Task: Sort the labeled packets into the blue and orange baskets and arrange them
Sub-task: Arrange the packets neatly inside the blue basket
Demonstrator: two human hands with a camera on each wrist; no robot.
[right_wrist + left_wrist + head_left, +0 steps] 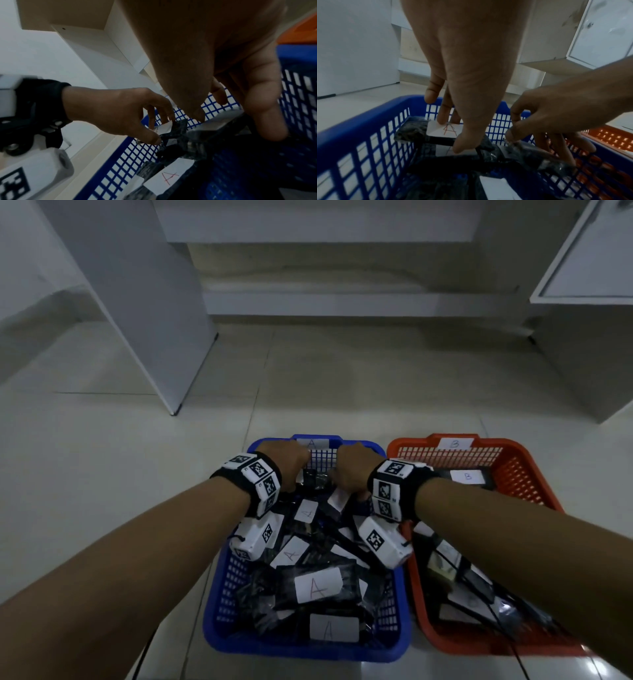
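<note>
The blue basket point(219, 604), tagged A, holds several black packets with white A labels point(318, 585). To its right stands the orange basket point(527, 484), tagged B, with a B packet point(467, 477) on top. Both hands are at the blue basket's far end. My left hand point(453, 134) pinches a black packet by its A label point(440, 129) between thumb and fingers. Beside it, my right hand point(231, 121) pinches the crinkly plastic edge of another packet point(214, 127). In the left wrist view that packet point(527, 150) leans against the blue mesh wall point(368, 148).
Both baskets sit on a pale tiled floor point(102, 474). A white cabinet panel point(154, 320) stands at the back left, another white cabinet point(582, 354) at the right, and a low plinth point(325, 302) runs along the back. Cables trail over the orange basket's packets point(479, 587).
</note>
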